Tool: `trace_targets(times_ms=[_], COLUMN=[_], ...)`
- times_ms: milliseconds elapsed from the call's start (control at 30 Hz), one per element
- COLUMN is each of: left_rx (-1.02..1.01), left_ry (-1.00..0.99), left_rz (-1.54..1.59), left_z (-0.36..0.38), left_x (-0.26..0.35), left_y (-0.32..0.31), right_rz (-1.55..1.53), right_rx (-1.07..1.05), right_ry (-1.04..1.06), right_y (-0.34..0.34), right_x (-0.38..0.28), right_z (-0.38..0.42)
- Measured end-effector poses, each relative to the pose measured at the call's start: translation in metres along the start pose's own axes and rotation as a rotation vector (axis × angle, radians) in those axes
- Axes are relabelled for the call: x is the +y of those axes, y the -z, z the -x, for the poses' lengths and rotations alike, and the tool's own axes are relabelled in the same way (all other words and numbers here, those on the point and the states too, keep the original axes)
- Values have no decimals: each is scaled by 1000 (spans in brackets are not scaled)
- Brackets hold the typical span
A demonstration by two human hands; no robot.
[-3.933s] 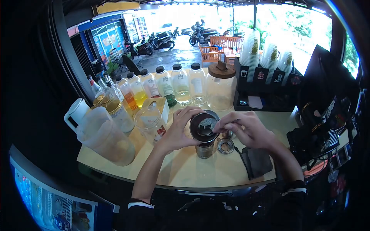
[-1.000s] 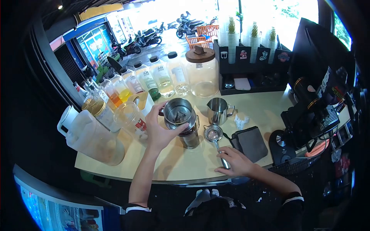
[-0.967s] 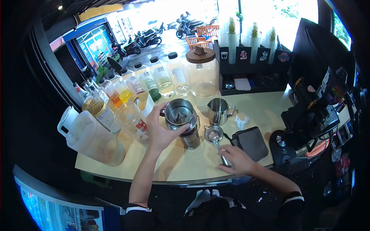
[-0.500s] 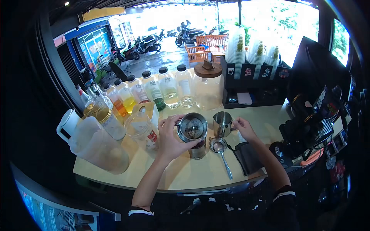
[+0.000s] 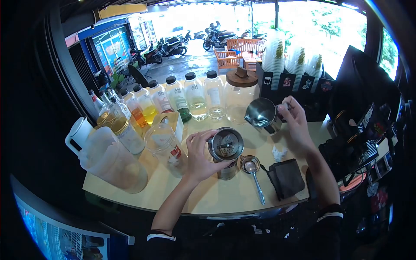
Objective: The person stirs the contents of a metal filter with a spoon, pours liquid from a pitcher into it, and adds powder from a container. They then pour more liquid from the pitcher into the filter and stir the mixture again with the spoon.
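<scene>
My left hand (image 5: 200, 158) is wrapped round the side of a metal coffee filter (image 5: 226, 146), steadying it over a cup (image 5: 227, 172). Inside the filter I see a dark centre piece and brown specks on a metal disc. My right hand (image 5: 295, 120) grips the handle of a steel milk pitcher (image 5: 262, 113), raised above the counter behind and to the right of the filter. The pitcher tilts with its spout toward the left. Close to the cup's right side lies a long-handled metal scoop (image 5: 256, 182), its head in a small round metal holder (image 5: 245, 160).
A folded black cloth (image 5: 287, 178) and a crumpled white tissue (image 5: 279, 152) lie at right. Left stand a large plastic jug (image 5: 112, 162) and a clear tub (image 5: 164, 149). Several black-capped bottles (image 5: 196, 99) and a wooden-lidded jar (image 5: 242, 99) line the back, beside a cup rack (image 5: 299, 82).
My right hand has lifted the pitcher off the counter, up and to the right, and tipped it leftward. My left hand stays on the filter; the view has shifted slightly.
</scene>
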State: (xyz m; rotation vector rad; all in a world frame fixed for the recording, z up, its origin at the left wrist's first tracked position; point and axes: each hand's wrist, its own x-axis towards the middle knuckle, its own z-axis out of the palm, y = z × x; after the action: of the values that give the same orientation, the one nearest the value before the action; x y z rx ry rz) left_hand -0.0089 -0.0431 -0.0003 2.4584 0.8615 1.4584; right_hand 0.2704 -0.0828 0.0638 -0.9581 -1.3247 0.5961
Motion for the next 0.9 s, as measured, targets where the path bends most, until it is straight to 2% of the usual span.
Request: trace_targets(times_ms=[100, 200, 300, 400, 633, 700, 900], left_rx=[-17, 6, 6, 9, 11, 6, -11], left_ry=[2, -27, -19, -17, 14, 18, 40], left_rz=[4, -7, -15, -10, 12, 15, 3], left_z=[-1, -1, -1, 0, 1, 1, 2], left_x=[1, 3, 4, 3, 3, 3, 3], left_y=[-1, -3, -5, -7, -9, -9, -7], right_rz=[-66, 19, -26, 103, 96, 185, 234], right_rx=[-126, -158, -196, -253, -296, -317, -362], right_ry=[89, 116, 100, 174, 153, 217, 198], right_y=[-9, -21, -37, -41, -57, -58, -61], right_x=[-21, -36, -53, -54, -61, -62, -64], right_z=[-7, -10, -9, -12, -11, -11, -10])
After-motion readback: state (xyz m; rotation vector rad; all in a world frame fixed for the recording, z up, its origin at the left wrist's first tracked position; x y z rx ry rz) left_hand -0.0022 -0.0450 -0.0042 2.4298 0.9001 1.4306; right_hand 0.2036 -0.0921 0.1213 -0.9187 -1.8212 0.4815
